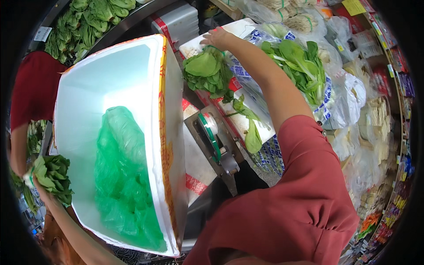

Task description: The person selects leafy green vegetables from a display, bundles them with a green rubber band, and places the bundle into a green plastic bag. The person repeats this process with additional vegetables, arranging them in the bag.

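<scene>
My left hand (43,190), at the far left, holds a bundle of leafy greens (54,177) banded near its stems. The bundle is by the outer wall of a big white foam box (82,89). At the top middle, my right hand (217,39) is closed over the stem end of a second bundle of greens (205,69), bound with a green band. Its leaves hang toward a metal tape dispenser (215,139) with a green-rimmed roll. Loose leafy stalks (248,116) lie on a white foam surface (265,131) beside it.
Green plastic film (126,192) lines the foam box. Printed bags of greens (301,66) lie at right, before packed shelves (374,109). Greens (92,26) are displayed at upper left. Another person's red sleeve and arm (36,86) reach down at the left edge.
</scene>
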Motion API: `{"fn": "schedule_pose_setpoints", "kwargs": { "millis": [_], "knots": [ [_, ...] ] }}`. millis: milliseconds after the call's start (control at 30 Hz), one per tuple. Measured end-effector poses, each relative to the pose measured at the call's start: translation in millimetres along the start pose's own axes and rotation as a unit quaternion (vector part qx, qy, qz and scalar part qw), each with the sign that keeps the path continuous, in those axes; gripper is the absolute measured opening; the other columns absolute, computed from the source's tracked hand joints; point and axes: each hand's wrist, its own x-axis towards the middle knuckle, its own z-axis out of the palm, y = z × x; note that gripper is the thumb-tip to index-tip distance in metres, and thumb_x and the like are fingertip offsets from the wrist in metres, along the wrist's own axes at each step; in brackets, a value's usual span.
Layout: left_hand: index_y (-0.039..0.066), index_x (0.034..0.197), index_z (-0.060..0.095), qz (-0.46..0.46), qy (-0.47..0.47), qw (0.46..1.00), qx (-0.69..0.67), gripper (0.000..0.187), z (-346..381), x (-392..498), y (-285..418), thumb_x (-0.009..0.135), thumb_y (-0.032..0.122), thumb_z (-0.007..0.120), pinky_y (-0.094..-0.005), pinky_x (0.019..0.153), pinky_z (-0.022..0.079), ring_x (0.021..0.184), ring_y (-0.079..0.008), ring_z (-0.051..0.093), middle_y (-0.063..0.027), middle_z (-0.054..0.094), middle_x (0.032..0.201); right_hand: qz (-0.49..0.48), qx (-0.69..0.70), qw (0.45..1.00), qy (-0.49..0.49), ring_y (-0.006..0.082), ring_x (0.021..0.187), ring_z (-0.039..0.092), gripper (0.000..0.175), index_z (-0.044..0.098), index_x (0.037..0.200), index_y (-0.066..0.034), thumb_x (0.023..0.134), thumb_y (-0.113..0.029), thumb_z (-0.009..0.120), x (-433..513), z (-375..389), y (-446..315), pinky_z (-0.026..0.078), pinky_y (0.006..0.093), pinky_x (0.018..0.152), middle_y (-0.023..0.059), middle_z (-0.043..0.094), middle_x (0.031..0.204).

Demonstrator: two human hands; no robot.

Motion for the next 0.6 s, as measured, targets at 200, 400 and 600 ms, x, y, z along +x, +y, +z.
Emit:
{"fn": "schedule_pose_setpoints", "kwargs": {
  "millis": [200, 400, 600],
  "knots": [
    [0.012, 0.142, 0.051, 0.041, 0.075, 0.996, -0.004, 0.062, -74, 14, 0, 0.096, 0.054, 0.045, -0.0557, 0.104, 0.047, 0.126, -0.0378, 0.052, -0.0125, 0.053, 0.142, -0.172, -0.053, 0.976, -0.123, 0.0252, 0.145, 0.036, 0.123, 0.023, 0.157, -0.0323, 0.057, -0.019, 0.093, 39, 3, -5, 0.034, 0.0492, 0.111, 0.0006, 0.035, 0.16],
    [0.011, 0.142, 0.051, 0.05, 0.083, 0.995, -0.027, 0.06, -132, 50, 1, 0.096, 0.05, 0.048, -0.0548, 0.104, 0.046, 0.128, -0.0377, 0.051, -0.0124, 0.052, 0.143, -0.224, 0.023, 0.963, -0.147, 0.0283, 0.133, 0.045, 0.124, 0.032, 0.15, -0.0207, 0.043, -0.014, 0.095, 50, 16, 9, 0.038, 0.0485, 0.108, 0.002, 0.048, 0.141],
    [0.007, 0.144, 0.046, 0.178, -0.012, 0.983, 0.047, 0.057, -193, 99, -16, 0.096, 0.037, 0.055, -0.0508, 0.1, 0.052, 0.128, -0.0357, 0.051, -0.0148, 0.053, 0.141, -0.209, 0.036, 0.961, -0.179, 0.0309, 0.129, 0.046, 0.102, 0.048, 0.135, -0.0186, 0.044, -0.017, 0.094, 43, -7, 11, 0.036, 0.0476, 0.105, 0.005, 0.058, 0.128]
  ]
}}
